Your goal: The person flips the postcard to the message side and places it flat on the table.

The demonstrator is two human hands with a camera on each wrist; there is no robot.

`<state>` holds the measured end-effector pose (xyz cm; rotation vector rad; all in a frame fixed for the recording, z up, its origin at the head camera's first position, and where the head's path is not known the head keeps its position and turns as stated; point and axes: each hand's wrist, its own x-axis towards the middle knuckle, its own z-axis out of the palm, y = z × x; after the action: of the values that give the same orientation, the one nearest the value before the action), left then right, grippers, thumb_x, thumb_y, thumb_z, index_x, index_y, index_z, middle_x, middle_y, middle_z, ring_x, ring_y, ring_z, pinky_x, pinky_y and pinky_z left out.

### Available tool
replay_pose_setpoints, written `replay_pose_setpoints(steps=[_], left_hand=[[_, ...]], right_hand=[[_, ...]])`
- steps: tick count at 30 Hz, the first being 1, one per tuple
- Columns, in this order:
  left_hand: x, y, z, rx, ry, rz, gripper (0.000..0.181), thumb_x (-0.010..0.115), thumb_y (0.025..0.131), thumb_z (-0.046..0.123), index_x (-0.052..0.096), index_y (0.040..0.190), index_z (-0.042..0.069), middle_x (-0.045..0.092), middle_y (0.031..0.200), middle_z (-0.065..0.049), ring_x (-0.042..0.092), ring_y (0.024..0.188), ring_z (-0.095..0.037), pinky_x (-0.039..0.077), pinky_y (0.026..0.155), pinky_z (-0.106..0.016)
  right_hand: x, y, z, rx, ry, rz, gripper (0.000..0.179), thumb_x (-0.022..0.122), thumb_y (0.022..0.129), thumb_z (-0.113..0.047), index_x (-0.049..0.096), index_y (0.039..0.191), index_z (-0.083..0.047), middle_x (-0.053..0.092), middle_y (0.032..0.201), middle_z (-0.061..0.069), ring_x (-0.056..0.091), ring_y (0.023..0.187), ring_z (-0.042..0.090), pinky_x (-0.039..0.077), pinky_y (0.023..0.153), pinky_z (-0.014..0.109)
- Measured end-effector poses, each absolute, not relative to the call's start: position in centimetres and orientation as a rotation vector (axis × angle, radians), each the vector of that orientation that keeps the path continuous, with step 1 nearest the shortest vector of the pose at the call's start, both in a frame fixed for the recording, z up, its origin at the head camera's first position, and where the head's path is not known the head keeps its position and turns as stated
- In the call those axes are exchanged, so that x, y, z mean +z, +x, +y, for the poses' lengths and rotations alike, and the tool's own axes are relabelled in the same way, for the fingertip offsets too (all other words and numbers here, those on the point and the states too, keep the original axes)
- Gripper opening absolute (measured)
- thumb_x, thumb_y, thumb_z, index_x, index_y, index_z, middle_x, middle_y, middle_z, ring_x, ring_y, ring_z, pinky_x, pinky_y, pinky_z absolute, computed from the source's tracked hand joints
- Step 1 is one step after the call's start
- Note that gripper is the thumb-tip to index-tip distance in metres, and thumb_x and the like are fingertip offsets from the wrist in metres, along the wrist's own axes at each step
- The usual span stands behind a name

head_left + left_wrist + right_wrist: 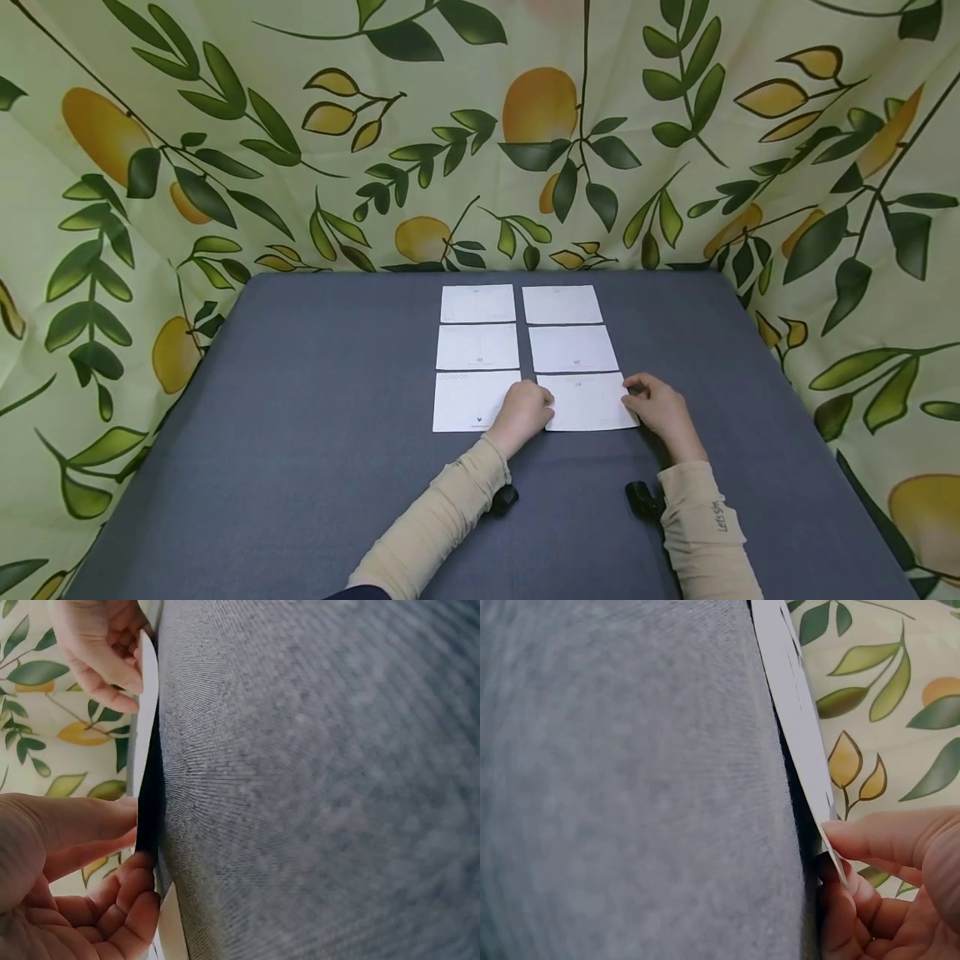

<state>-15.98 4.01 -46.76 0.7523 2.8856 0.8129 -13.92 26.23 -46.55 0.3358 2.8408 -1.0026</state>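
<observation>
Six-sided layouts aside, several white paper cards lie in two columns on the grey cloth. My left hand [521,415] pinches the left edge of the nearest card in the right column [585,402]. At that card's right edge, my right hand [662,410] grips it between thumb and fingers. The left wrist view shows the card [148,712] edge-on, with a dark gap between it and the cloth. In the right wrist view, the thumb lies on top of the card [791,705] and fingers are beneath. The nearest left-column card [468,404] lies flat beside my left hand.
Behind it are two right-column cards, the middle one [573,350] and the far one [562,306]. The left column has a middle card [477,347] and a far card [477,304]. A leaf-patterned curtain [450,75] borders the grey-covered table [300,433].
</observation>
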Motion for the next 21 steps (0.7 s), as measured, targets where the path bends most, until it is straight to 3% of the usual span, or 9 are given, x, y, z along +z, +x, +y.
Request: replay_pose_setpoints(steps=[3, 9, 15, 21], left_hand=[[-45.8, -15.3, 4.1, 0.708, 0.773, 2.935, 0.011, 0.065, 0.076, 0.003, 0.076, 0.078, 0.004, 0.067, 0.061, -0.005, 0.05, 0.06, -0.014, 0.039, 0.067, -0.021], [-45.7, -14.6, 4.5, 0.421, 0.843, 3.101, 0.013, 0.065, 0.079, 0.006, 0.073, 0.069, 0.007, 0.067, 0.062, -0.004, 0.056, 0.063, -0.014, 0.044, 0.067, -0.024], [-45.8, -14.6, 4.6, 0.372, 0.865, 3.136, 0.012, 0.064, 0.079, 0.004, 0.073, 0.071, 0.004, 0.065, 0.064, -0.008, 0.053, 0.059, -0.014, 0.042, 0.053, -0.022], [-45.9, -15.6, 3.8, 0.536, 0.834, 2.976, 0.008, 0.069, 0.077, 0.013, 0.073, 0.078, 0.006, 0.065, 0.066, -0.004, 0.05, 0.062, -0.012, 0.039, 0.061, -0.022]], right_hand=[[-46.5, -13.9, 26.2, -0.967, 0.325, 2.826, 0.029, 0.057, 0.085, -0.017, 0.058, 0.111, -0.002, 0.054, 0.07, 0.008, 0.046, 0.056, 0.017, 0.037, 0.051, 0.027], [-46.5, -14.5, 25.9, -0.855, 0.307, 2.806, 0.026, 0.06, 0.086, -0.019, 0.058, 0.108, -0.004, 0.05, 0.069, 0.006, 0.046, 0.059, 0.019, 0.035, 0.052, 0.027], [-46.4, -15.2, 25.7, -0.816, 0.302, 2.78, 0.027, 0.06, 0.086, -0.018, 0.057, 0.108, -0.003, 0.049, 0.07, 0.007, 0.047, 0.06, 0.02, 0.036, 0.052, 0.028], [-45.9, -15.0, 26.0, -0.859, 0.249, 2.761, 0.029, 0.055, 0.086, -0.017, 0.056, 0.108, 0.001, 0.05, 0.071, 0.008, 0.047, 0.063, 0.02, 0.035, 0.055, 0.028]])
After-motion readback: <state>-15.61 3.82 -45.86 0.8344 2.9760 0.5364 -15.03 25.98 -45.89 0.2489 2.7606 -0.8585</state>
